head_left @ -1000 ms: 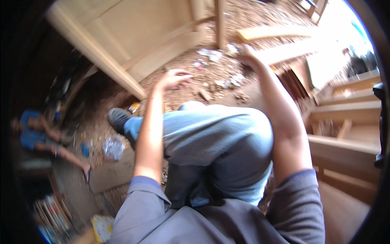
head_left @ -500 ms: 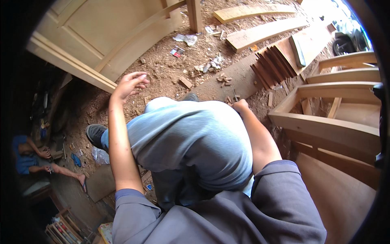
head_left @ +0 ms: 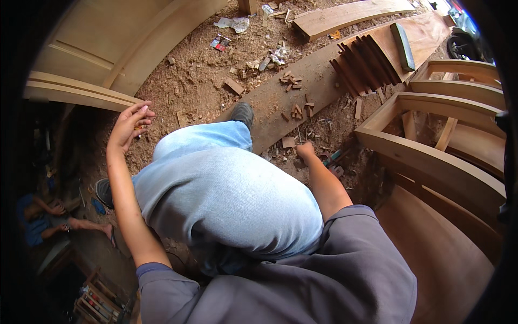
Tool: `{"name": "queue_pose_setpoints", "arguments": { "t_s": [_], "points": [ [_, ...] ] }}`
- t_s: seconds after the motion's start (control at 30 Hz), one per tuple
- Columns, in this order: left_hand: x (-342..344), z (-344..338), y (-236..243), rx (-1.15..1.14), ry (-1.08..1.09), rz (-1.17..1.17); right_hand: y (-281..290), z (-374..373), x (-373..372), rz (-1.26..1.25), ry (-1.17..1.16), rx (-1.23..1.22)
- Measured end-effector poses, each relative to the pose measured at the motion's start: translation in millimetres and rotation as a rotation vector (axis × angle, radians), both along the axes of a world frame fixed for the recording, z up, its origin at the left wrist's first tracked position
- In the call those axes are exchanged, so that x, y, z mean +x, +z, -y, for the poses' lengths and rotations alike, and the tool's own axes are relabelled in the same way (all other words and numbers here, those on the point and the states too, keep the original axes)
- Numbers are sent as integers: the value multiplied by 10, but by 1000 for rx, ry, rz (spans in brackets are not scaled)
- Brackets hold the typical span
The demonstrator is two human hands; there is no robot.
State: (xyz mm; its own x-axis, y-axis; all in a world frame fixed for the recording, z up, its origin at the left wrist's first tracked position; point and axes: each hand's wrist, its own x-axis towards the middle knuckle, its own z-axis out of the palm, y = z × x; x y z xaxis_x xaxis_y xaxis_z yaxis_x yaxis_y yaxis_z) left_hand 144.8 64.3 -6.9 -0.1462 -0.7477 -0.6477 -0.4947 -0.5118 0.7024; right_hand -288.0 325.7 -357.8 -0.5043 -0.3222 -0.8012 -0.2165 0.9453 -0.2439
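Note:
My left hand [head_left: 131,125] is raised beside the end of a pale wooden door frame [head_left: 81,92], its fingers loosely bent and apart, holding nothing. Down beyond my knee, my right hand [head_left: 305,151] is closed, low over the shavings at the edge of a long board [head_left: 313,81]. A thin metal rod [head_left: 299,133] shows just in front of its knuckles; whether it is in my grip is hard to make out. Small wood offcuts [head_left: 297,111] lie on the board near that hand. Beside my right wrist is a green-handled thing [head_left: 334,156], partly hidden.
Dark brown slats [head_left: 362,66] and a grey-edged block [head_left: 402,47] rest farther along the board. A wooden frame [head_left: 431,146] stands at the right. Curved planks [head_left: 350,17] lie at the back. Another person [head_left: 40,221] sits at the far left. Shavings [head_left: 194,70] cover the ground.
My view has shifted, and my shoe now shows on the long board. My right hand is now farther from my knee, still closed. The left hand stays raised and open near the door frame.

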Motion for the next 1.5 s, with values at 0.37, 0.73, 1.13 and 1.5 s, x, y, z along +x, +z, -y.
{"name": "queue_pose_setpoints", "arguments": {
  "t_s": [0.37,0.73,1.13,1.5],
  "points": [
    [182,-83,63,-12,26,33,-394,586,-266,143,-440,-203],
    [-104,0,292,-72,-34,43,-685,1071,-354,103,-371,-251],
    [-823,-96,724,-271,-304,-82,-936,1053,-182,-259,152,-385],
    [-838,-66,690,-147,-265,-61,-575,1211,187,-266,283,-106]
  ]
}}
